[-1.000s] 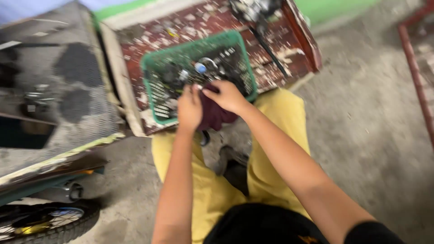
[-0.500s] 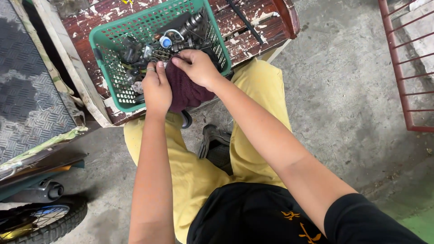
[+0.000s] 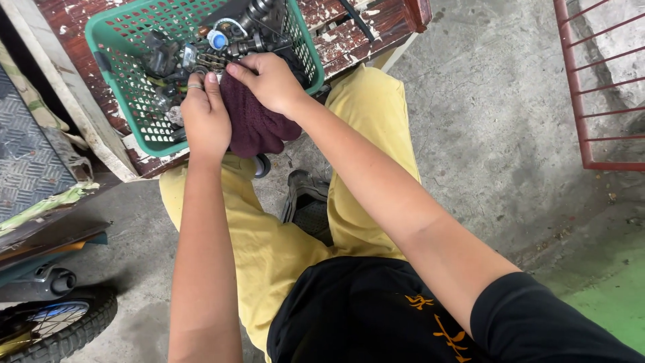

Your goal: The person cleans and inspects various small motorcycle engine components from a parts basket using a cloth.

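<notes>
**A:** Green plastic first? Note the scene, left to right.

**B:** Far left, a grey checker-pattern metal plate (image 3: 27, 154), and below it a black spoked wheel (image 3: 57, 329) on the concrete floor (image 3: 510, 154). Then the green perforated plastic basket (image 3: 144, 111), sitting on a worn red-painted wooden bench (image 3: 349, 37) and full of dark metal parts (image 3: 235, 37).

**A:** Hands?

**B:** My left hand (image 3: 205, 121) is at the basket's near rim, fingers curled shut around the left edge of a dark maroon knitted cloth (image 3: 259, 124). My right hand (image 3: 272, 81) is closed over the top of the same cloth, fingertips touching the parts. I cannot tell whether a part is wrapped inside.

**A:** Where is the cloth exactly?

**B:** Draped over the near rim, hanging down toward my yellow trousers (image 3: 269, 242).

**A:** Progress?

**B:** My judgement: early to middle. The basket is still heaped, no parts are set out on the bench beside it, and the cloth work is in hand. Far right, a red metal railing (image 3: 591, 101).
</notes>
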